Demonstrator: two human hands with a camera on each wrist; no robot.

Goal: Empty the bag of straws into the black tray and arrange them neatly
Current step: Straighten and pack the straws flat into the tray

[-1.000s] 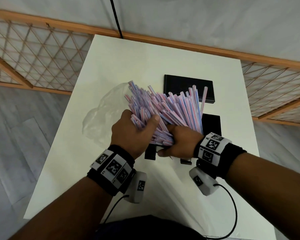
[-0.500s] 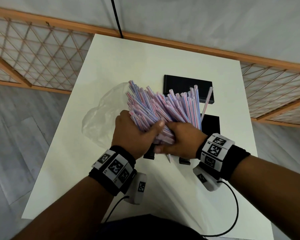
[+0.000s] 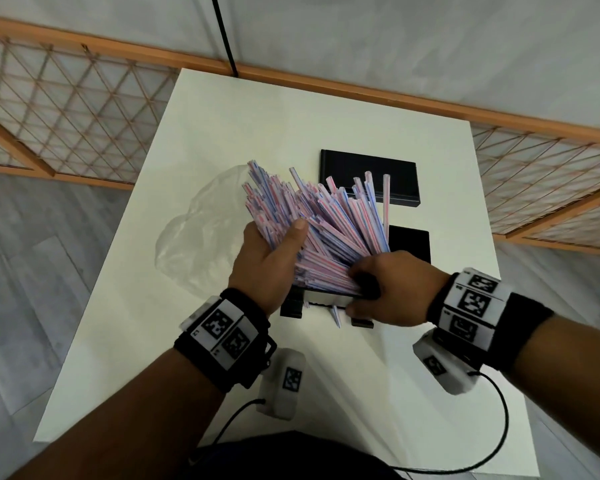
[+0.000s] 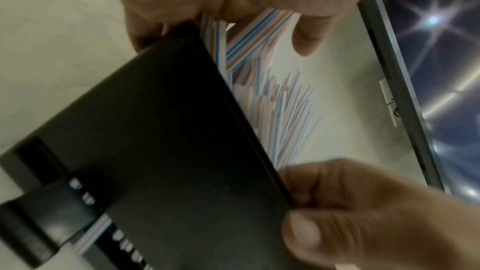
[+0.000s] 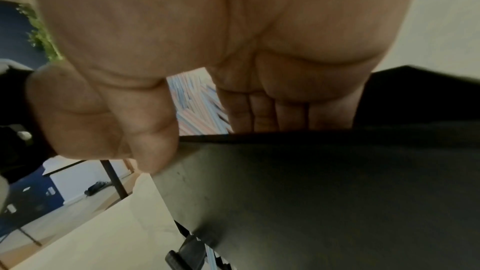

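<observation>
A thick fan of pink, blue and white striped straws lies in the black tray, the tips pointing away from me and spreading past its far edge. My left hand grips the left side of the bundle, thumb laid over the top. My right hand grips the tray's near right corner, thumb on the outer wall and fingers curled over the rim among the straws. One loose straw pokes out under the near edge. The left wrist view shows the tray's wall and the straws beyond.
The empty clear plastic bag lies crumpled on the white table, left of the tray. A second flat black tray sits behind. A wooden lattice railing runs round the table's far and side edges.
My right hand has left the straw ends and taken hold of the tray's near rim. My left hand has slid further up the bundle, and the straws have fanned wider.
</observation>
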